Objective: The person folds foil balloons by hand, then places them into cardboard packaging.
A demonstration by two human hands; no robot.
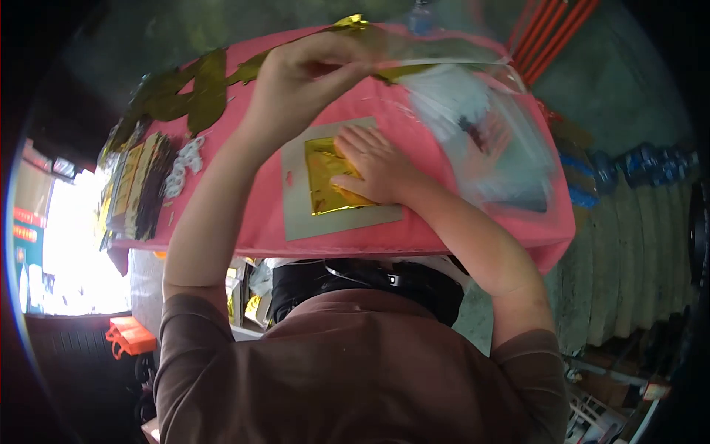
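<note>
My right hand (pixel 377 166) lies flat, fingers stretched out, on a shiny gold foil packet (pixel 325 185). Beneath the packet is a grey board (pixel 296 214), which rests on the pink tablecloth. Raised farther up the table, my left hand (pixel 314 70) is closed in a pinch. From its fingertips a strip of clear plastic film (pixel 451 61) seems to stretch to the right, blurred by motion. Clear plastic bags (pixel 510 163) and whitish sheets lie to the right of my right hand.
Gold foil letter shapes (pixel 207 96) lie at the far left of the pink table (pixel 355 240). Nearer stand a stack of dark, gold-edged pieces (pixel 137 189) and a white curly strip (pixel 181 166). Beyond the right edge are water bottles (pixel 647 163) and red poles (pixel 555 33).
</note>
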